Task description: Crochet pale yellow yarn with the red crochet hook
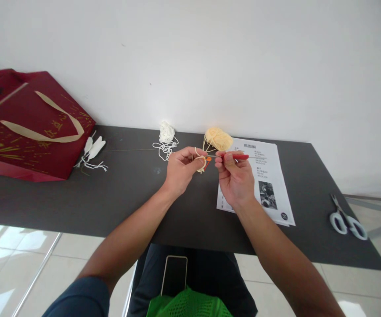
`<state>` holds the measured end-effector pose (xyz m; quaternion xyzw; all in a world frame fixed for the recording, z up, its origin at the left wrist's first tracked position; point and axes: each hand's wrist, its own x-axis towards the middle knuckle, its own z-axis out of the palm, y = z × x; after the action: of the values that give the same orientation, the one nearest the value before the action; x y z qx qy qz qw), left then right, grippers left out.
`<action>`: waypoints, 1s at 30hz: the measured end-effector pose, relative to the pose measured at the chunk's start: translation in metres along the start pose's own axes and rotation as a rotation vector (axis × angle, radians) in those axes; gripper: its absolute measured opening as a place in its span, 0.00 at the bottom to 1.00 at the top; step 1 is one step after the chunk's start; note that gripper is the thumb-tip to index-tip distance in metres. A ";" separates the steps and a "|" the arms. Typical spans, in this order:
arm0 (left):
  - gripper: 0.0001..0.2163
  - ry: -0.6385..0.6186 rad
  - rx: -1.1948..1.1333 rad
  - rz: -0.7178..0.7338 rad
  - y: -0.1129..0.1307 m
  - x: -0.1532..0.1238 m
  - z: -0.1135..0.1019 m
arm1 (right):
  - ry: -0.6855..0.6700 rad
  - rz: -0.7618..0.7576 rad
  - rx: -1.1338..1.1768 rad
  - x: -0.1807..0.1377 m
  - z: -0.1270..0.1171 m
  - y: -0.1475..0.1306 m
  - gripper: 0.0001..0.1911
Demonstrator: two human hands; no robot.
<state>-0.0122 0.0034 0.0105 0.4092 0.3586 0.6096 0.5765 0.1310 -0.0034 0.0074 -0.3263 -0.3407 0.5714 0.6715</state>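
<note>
My left hand (184,167) pinches a small piece of cream crochet work (202,165), with a strand of yarn looped over its index finger. An orange stitch marker (208,160) hangs at the piece's right side. In my right hand (235,176) is a crochet hook with a red handle (239,156), held level, its metal shaft pointing left to the work. The hook's tip is too small to make out among the stitches. Just behind the hands lies a pale yellow yarn ball (219,139), its strands trailing toward the work.
Printed sheets (278,176) lie under my right hand on the dark table (124,198). White yarn (167,133) sits at the back, white knitted pieces (94,149) beside a red gift bag (38,127). Scissors (347,220) lie far right; a phone (174,275) rests on my lap.
</note>
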 end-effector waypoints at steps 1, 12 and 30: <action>0.07 0.019 0.016 0.005 -0.001 0.000 0.001 | 0.007 -0.012 -0.005 -0.001 0.001 0.001 0.10; 0.08 0.099 0.040 0.127 0.000 0.002 0.000 | 0.054 -0.025 0.010 -0.006 0.009 -0.001 0.10; 0.18 0.082 -0.008 0.091 -0.004 0.001 0.001 | 0.092 -0.042 -0.128 -0.008 0.010 0.001 0.09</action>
<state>-0.0102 0.0045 0.0074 0.3974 0.3607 0.6528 0.5346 0.1209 -0.0111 0.0116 -0.3875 -0.3521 0.5186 0.6760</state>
